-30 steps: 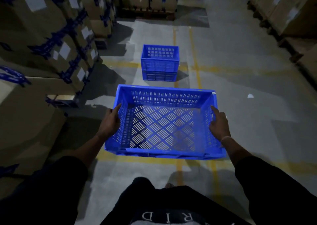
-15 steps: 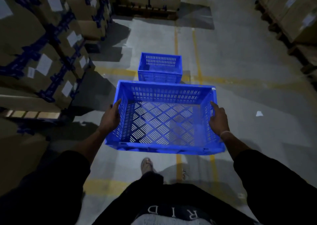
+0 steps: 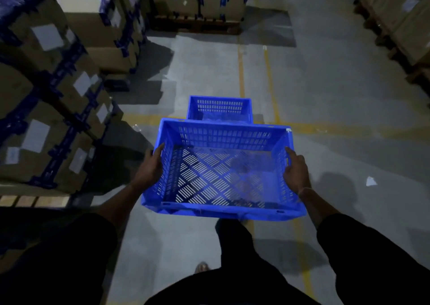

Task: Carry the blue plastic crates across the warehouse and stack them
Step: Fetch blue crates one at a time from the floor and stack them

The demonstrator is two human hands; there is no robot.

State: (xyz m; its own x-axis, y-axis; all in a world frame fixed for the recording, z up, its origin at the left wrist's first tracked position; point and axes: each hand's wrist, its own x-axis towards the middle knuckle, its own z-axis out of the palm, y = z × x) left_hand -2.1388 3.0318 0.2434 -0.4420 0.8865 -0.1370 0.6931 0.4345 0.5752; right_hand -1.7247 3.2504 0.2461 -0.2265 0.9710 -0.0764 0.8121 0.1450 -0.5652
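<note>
I hold an empty blue plastic crate [image 3: 223,207] with slotted walls and floor out in front of me, above the floor. My left hand [image 3: 150,169] grips its left side wall and my right hand [image 3: 296,172] grips its right side wall. Just beyond it a stack of blue crates [image 3: 220,105] stands on the concrete floor; the carried crate hides the stack's near part.
Stacked cardboard boxes [image 3: 53,109] with blue tape line the left side. More boxes on a pallet [image 3: 197,2] stand at the far end and boxes [image 3: 400,18] line the right. Yellow floor lines [image 3: 270,76] run ahead. A scrap of white paper [image 3: 370,180] lies at right.
I have walked forward with the crate in both hands. The stack of crates on the floor is much nearer and is partly hidden behind the carried one.
</note>
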